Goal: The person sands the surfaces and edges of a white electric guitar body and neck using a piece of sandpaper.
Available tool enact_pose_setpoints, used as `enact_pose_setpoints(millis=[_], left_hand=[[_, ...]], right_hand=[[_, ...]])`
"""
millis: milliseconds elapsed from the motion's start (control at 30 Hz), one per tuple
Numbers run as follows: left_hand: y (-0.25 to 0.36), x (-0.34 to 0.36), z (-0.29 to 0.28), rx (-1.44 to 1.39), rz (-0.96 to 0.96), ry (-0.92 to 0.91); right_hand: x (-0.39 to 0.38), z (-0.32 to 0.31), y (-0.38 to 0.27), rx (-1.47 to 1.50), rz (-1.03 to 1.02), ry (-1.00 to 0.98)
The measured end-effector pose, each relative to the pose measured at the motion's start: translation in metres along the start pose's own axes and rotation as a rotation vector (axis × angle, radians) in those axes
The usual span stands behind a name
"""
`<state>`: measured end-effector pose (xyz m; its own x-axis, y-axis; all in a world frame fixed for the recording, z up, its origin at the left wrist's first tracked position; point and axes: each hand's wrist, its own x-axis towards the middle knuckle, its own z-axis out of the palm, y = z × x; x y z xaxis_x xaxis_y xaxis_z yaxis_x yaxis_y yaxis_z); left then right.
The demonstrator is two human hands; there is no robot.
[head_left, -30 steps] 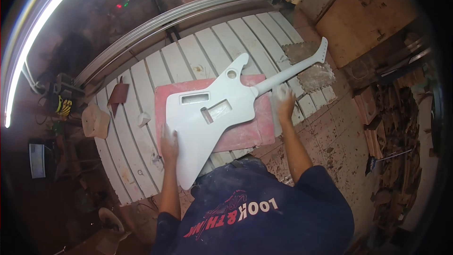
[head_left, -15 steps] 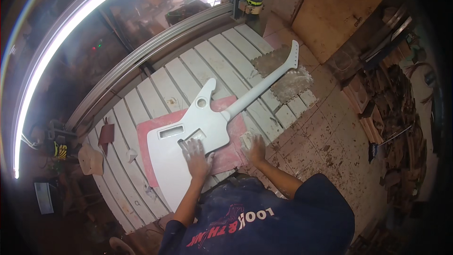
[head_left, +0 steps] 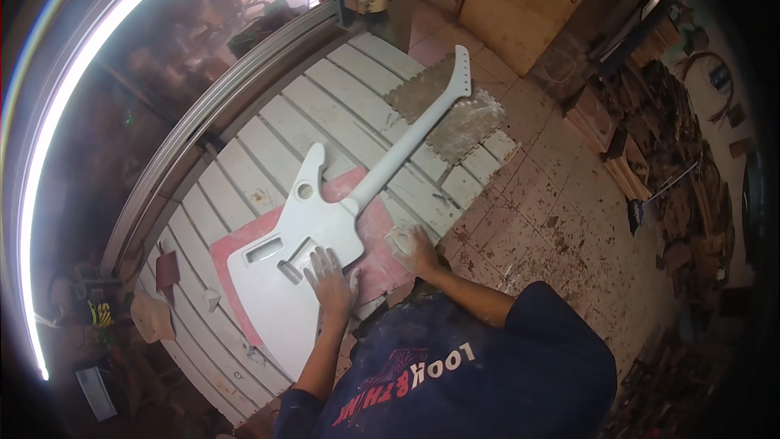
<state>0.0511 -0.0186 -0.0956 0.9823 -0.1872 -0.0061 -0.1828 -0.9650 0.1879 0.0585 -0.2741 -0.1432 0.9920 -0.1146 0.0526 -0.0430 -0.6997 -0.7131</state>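
Observation:
A white electric guitar body with its neck attached (head_left: 276, 297) lies face up, the neck reaching to the far right. Cut into the body are rectangular recesses and a round hole. My left hand (head_left: 331, 284) rests flat on the body, fingers spread, beside and partly over the middle recess. Just right of the body, my right hand (head_left: 418, 254) has its fingers bent round a crumpled whitish pad (head_left: 400, 237), whose kind I cannot make out. That hand is over the pink sheet (head_left: 375, 232) under the guitar. White dust coats both hands.
A slatted white table (head_left: 231, 203) bears everything, with a metal rail (head_left: 195, 106) along its far side. A brown flat piece (head_left: 167, 270) and a beige cap (head_left: 152, 317) are at left. Scrap wood (head_left: 682, 187) piles up at right; debris litters the tiled floor (head_left: 520, 236).
The whole scene has shifted left in the view. On the guitar body, my left hand has slid a little to the right along the middle recess. My right hand keeps the pad.

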Motion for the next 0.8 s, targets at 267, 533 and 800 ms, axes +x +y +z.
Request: enact_pose_setpoints(millis=[267,533,800], left_hand=[[0.094,0.058,0.021,0.024,-0.204,0.036],[0.215,0.201,0.054,-0.163,-0.033,0.113],[0.301,0.342,0.068,-0.091,0.133,0.112]], right_hand=[[0.111,-0.12,0.117,0.174,-0.081,0.155],[0.207,-0.242,0.224,0.014,-0.179,0.267],[0.21,-0.235,0.245,-0.151,-0.296,0.3]])
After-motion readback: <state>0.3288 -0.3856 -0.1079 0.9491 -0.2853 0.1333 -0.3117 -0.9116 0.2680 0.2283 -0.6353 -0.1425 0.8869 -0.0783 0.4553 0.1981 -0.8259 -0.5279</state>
